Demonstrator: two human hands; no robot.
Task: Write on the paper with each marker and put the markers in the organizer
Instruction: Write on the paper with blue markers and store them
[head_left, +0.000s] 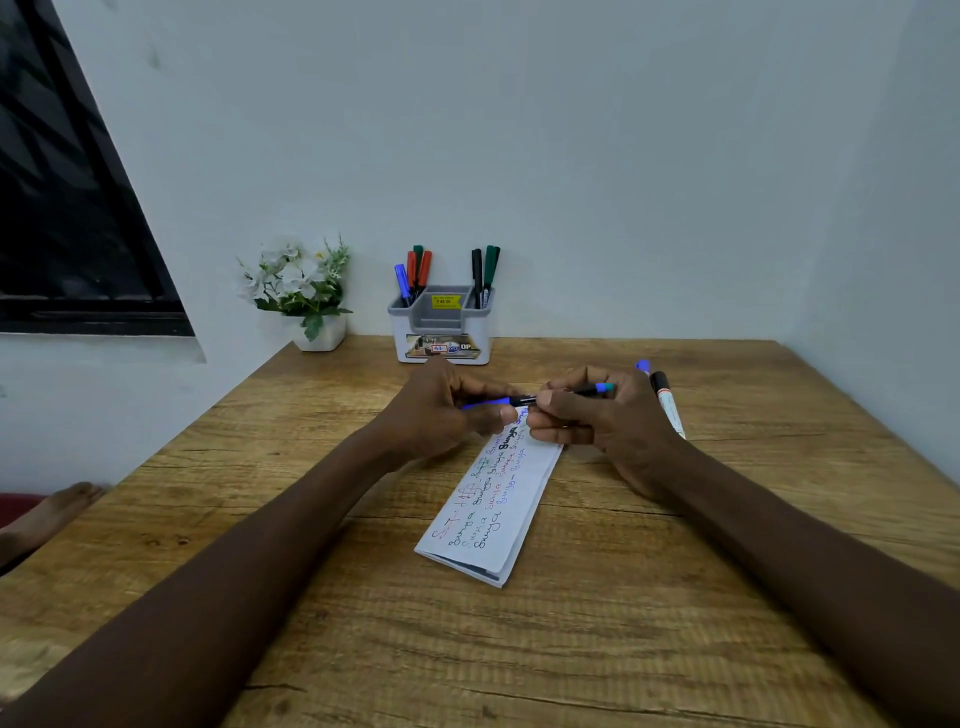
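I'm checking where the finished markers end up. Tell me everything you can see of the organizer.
The organizer is a box, plastic by its look: white body, grey compartmented top. It stands upright on the wooden table at the wall, beside a white flower pot. Its left compartment holds blue, red and green markers, its right black and green ones. A yellow sticker sits in the middle compartment, a printed label on the front.
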